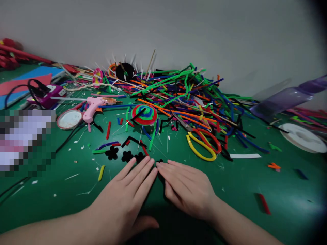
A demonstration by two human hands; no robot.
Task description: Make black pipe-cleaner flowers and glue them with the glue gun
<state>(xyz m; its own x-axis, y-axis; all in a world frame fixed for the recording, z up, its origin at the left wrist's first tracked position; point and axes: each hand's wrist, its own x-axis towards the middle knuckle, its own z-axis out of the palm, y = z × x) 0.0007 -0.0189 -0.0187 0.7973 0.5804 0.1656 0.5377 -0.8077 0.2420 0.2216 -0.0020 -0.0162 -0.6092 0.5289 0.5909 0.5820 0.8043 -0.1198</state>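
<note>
My left hand (127, 187) lies flat with fingers stretched out, its fingertips at the lower edges of the small black flower shapes. My right hand (189, 187) slants in from the right, fingers straight and close together, thumb tucked below. Its fingertips touch or partly cover another black flower (159, 161). Further left in the row are a fully visible black flower (111, 153) and a second flower (127, 156). Just beyond stands a round coil of red, blue and green pipe cleaner (144, 114) with pipe-cleaner strips hanging around it.
Yellow-and-red-handled scissors (201, 144) lie right of centre. A pink glue gun (93, 105) and a white-filled lid (69, 119) are at left, near a purple power strip (49, 95). Pipe cleaners (178, 85) are heaped along the wall. A white spool (304, 136) and purple bottle (286, 98) stand right.
</note>
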